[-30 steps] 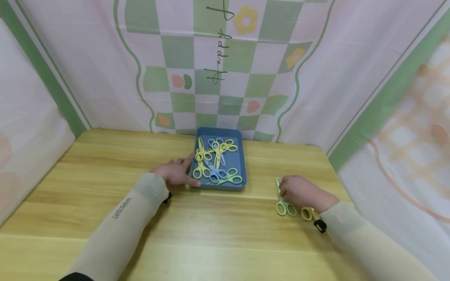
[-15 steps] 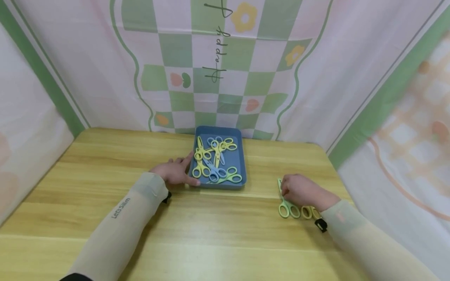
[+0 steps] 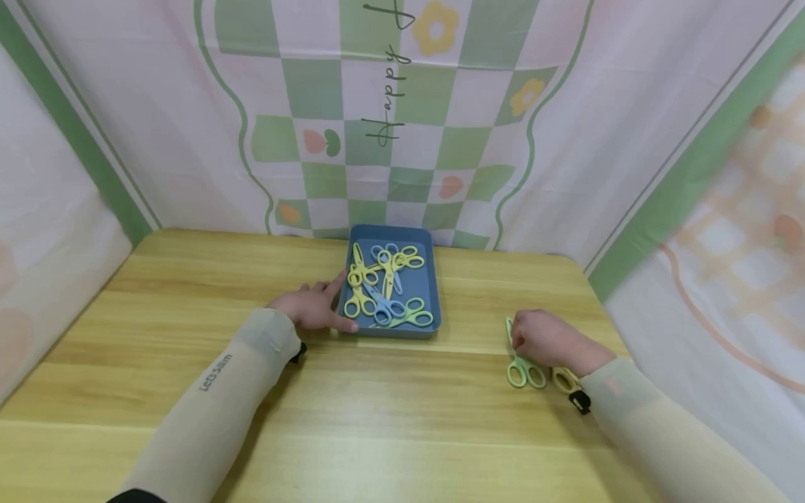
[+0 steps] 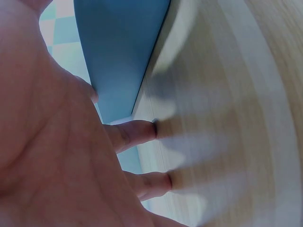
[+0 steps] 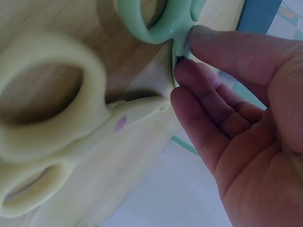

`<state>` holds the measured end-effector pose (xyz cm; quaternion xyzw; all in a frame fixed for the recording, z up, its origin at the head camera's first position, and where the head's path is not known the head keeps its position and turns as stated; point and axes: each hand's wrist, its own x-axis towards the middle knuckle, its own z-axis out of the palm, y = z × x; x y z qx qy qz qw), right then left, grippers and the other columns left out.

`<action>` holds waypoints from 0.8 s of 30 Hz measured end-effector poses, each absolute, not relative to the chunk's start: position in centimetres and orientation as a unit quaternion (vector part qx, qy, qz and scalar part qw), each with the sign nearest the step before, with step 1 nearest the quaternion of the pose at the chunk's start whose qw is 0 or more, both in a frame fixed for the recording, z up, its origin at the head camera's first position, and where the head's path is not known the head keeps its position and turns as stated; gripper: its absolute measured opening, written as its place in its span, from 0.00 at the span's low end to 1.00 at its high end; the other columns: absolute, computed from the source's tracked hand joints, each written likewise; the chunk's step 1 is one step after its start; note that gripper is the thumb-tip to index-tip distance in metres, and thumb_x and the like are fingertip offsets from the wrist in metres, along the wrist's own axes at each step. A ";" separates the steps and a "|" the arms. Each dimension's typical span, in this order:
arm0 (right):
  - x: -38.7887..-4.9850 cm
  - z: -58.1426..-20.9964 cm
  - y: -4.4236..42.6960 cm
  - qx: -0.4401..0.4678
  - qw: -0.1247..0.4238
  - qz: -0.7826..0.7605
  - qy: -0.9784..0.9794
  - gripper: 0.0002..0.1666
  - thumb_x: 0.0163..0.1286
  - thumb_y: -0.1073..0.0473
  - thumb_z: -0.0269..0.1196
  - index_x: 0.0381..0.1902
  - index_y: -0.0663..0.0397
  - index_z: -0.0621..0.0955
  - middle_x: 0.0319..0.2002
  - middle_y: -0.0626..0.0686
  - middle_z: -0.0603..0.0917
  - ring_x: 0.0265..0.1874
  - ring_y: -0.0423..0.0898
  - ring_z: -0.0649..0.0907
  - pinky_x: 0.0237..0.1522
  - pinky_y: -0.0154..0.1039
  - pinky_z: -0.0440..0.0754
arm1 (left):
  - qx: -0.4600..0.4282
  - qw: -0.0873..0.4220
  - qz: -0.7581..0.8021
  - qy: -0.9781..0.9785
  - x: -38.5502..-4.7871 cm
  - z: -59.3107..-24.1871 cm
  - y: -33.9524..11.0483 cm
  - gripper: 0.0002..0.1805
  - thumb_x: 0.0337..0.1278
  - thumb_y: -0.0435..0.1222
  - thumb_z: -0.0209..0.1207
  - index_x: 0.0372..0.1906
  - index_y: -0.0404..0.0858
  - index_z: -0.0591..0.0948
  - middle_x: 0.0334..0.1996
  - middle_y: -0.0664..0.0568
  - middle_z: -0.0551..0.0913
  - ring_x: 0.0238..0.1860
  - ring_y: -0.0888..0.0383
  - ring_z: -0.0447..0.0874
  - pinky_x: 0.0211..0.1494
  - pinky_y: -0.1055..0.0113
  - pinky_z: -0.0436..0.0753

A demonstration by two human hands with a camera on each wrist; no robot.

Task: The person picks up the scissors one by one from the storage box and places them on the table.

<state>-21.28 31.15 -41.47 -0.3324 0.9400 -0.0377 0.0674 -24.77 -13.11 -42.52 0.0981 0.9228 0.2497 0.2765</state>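
Observation:
In the head view my left hand (image 3: pixel 309 307) rests at the left side of the blue tray (image 3: pixel 435 293), thumb at its front corner. The left wrist view shows its other fingers stretched out to the table beside the tray wall (image 4: pixel 120 52). My right hand (image 3: pixel 553 339) pinches green scissors (image 5: pixel 182 35) between thumb and fingertips, below the handle loops. Their blades point away, partly covered by the hand. Yellow scissors (image 5: pixel 118 124) lie under the right wrist, their blade end reaching the fingertips; whether the fingers hold them I cannot tell.
Inside the tray lie several yellow scissors (image 3: pixel 360 304), blue scissors (image 3: pixel 385 307) and green scissors (image 3: pixel 411 314), some overlapping. A patterned curtain (image 3: pixel 371 188) hangs behind the wooden table (image 3: pixel 377 412), with cloth on both sides.
My right hand has shifted slightly to the right, and the green scissors with it. The yellow scissors under the wrist have shifted the same way. My left hand stays at the tray.

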 end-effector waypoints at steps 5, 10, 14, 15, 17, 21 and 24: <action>-21.3 -41.3 31.2 -0.330 0.074 -0.044 0.940 0.10 0.53 0.70 0.68 0.23 0.47 0.84 0.28 0.42 0.77 0.28 0.41 0.78 0.34 0.43 0.81 | 0.099 0.276 0.251 0.922 -24.7 -42.5 -13.1 0.68 0.43 0.70 0.66 0.79 0.60 0.32 0.79 0.41 0.41 0.74 0.29 0.33 0.68 0.29 0.44; -21.4 -40.7 31.7 -0.319 0.069 -0.060 0.943 0.10 0.55 0.71 0.66 0.25 0.49 0.84 0.29 0.44 0.78 0.28 0.43 0.78 0.33 0.44 0.80 | 0.094 0.278 0.247 0.924 -24.9 -42.7 -13.1 0.68 0.42 0.71 0.65 0.79 0.60 0.33 0.79 0.41 0.42 0.75 0.30 0.34 0.68 0.29 0.44; -21.4 -39.8 32.7 -0.305 0.040 -0.068 0.949 0.08 0.58 0.72 0.65 0.31 0.56 0.86 0.33 0.49 0.84 0.33 0.51 0.83 0.37 0.50 0.83 | 0.098 0.277 0.249 0.923 -24.8 -42.7 -13.1 0.70 0.40 0.72 0.65 0.80 0.59 0.33 0.79 0.40 0.42 0.74 0.28 0.34 0.67 0.28 0.43; -21.4 -39.6 32.9 -0.305 0.039 -0.069 0.949 0.08 0.58 0.73 0.65 0.32 0.58 0.87 0.33 0.51 0.85 0.34 0.52 0.84 0.38 0.51 0.83 | 0.099 0.276 0.250 0.923 -24.8 -42.7 -13.1 0.70 0.39 0.72 0.66 0.80 0.59 0.33 0.79 0.40 0.42 0.74 0.28 0.34 0.67 0.28 0.43; -21.3 -39.3 33.4 -0.300 0.056 -0.072 0.949 0.10 0.59 0.73 0.63 0.33 0.58 0.87 0.34 0.51 0.86 0.33 0.52 0.85 0.37 0.52 0.83 | 0.100 0.275 0.252 0.923 -24.8 -42.7 -13.1 0.71 0.39 0.72 0.66 0.80 0.59 0.33 0.79 0.39 0.42 0.74 0.27 0.34 0.67 0.27 0.43; -20.8 -38.9 34.2 -0.287 0.104 -0.079 0.949 0.11 0.60 0.73 0.62 0.35 0.56 0.88 0.34 0.49 0.87 0.34 0.51 0.85 0.38 0.52 0.84 | 0.098 0.274 0.250 0.923 -25.0 -42.9 -13.2 0.71 0.38 0.73 0.65 0.80 0.59 0.33 0.79 0.40 0.42 0.74 0.29 0.34 0.67 0.28 0.43; -20.2 -38.7 34.7 -0.273 0.141 -0.076 0.949 0.10 0.62 0.72 0.64 0.38 0.57 0.88 0.36 0.50 0.87 0.37 0.54 0.85 0.41 0.54 0.83 | 0.100 0.273 0.246 0.924 -24.9 -42.8 -13.2 0.70 0.39 0.73 0.64 0.79 0.60 0.32 0.79 0.41 0.42 0.74 0.29 0.34 0.68 0.28 0.43</action>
